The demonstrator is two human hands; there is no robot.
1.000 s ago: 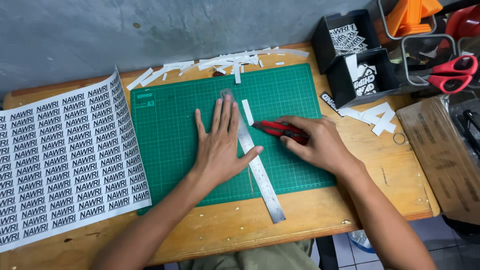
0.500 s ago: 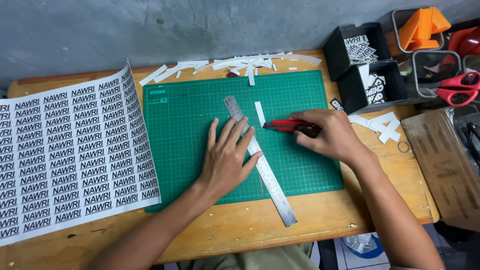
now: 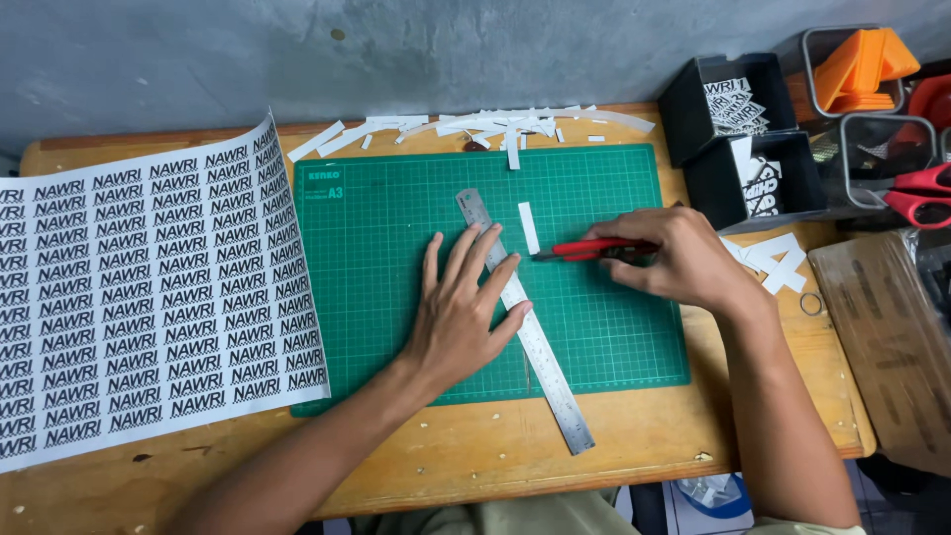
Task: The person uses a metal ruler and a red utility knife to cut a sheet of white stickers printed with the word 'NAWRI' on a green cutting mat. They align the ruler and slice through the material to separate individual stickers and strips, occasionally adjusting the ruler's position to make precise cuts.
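Left hand [image 3: 464, 317] is laid flat, fingers spread, pressing down on a steel ruler [image 3: 525, 322]; nothing is gripped. The ruler is set diagonally across the green cutting mat [image 3: 396, 228], its lower end past the mat's front edge onto the wooden table [image 3: 634, 446]. Right hand [image 3: 674, 260] is closed around a red utility knife [image 3: 586, 249], blade tip pointed left, just beside a small white paper strip [image 3: 529, 228] lying on the mat right of the ruler. White offcuts [image 3: 495, 126] are scattered along the mat's far edge. A printed label sheet [image 3: 149, 297] is spread at left, overlapping the mat's edge. Black boxes [image 3: 738, 134] of cut labels are seen at right; red scissors [image 3: 916, 193] beyond.
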